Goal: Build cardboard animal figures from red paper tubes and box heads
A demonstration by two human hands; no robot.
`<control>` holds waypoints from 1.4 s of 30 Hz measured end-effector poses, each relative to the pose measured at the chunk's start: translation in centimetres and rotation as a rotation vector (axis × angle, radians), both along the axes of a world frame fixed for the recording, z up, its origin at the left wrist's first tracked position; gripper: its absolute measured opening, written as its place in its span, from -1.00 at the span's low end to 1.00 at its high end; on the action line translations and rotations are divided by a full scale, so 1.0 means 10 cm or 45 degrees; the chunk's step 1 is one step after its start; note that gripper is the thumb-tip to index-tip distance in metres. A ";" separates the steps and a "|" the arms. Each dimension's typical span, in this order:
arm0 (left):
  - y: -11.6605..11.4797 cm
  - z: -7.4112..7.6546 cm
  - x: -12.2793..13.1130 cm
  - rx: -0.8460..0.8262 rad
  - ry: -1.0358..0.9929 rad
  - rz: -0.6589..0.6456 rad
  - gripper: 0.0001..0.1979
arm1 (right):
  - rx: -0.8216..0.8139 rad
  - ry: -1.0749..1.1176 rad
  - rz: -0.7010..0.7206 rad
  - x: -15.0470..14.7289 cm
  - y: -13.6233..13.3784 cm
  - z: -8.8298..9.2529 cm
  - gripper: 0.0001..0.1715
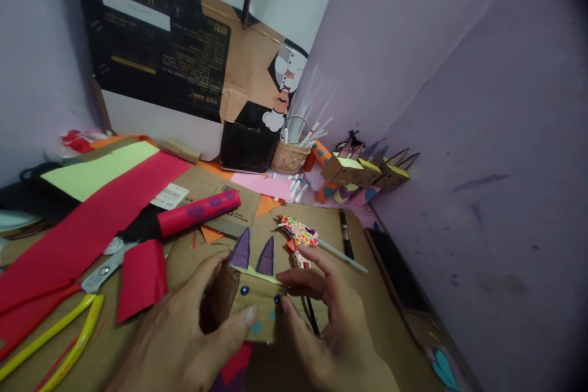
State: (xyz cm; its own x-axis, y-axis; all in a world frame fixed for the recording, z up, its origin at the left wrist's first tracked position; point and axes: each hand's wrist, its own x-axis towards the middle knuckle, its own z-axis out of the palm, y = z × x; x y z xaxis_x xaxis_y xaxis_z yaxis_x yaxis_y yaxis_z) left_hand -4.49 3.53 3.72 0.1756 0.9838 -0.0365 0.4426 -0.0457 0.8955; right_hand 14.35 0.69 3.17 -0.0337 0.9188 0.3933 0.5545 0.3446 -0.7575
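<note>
A small cardboard box figure (257, 303) with two purple pointed ears, a yellow strip and dark dot eyes sits low in the middle of the view. My left hand (184, 337) grips its left side, thumb pressed on the front face. My right hand (331, 331) pinches its right edge, a fingertip touching one dark eye. Both hands are closed on the figure above a brown cardboard sheet (362, 294).
Yellow-handled scissors (78, 312) and red paper (73, 233) lie at left. A red roll with purple spots (199, 211), a patterned glue gun (301, 234), a black pen (345, 234) and a phone (397, 272) surround the work. A basket of glue sticks (290, 156) and finished box figures (362, 173) stand behind, near the purple wall.
</note>
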 end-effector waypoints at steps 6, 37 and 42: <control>0.03 0.04 0.00 0.000 0.067 -0.053 -0.47 | -0.007 -0.066 0.079 0.04 0.03 0.00 -0.28; 0.01 0.04 0.02 0.005 0.075 -0.020 -0.45 | 0.002 -0.128 0.086 0.09 0.04 -0.01 -0.22; 0.02 0.04 0.02 0.017 0.021 -0.021 -0.44 | -0.003 -0.102 0.098 0.08 0.05 -0.02 -0.23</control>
State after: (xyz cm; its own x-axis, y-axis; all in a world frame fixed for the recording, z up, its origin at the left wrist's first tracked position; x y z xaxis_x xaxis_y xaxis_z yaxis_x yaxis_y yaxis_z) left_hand -4.30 3.68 4.10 0.1910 0.9812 -0.0261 0.4563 -0.0652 0.8874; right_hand 15.19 1.17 2.98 -0.1355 0.9132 0.3843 0.5852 0.3868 -0.7127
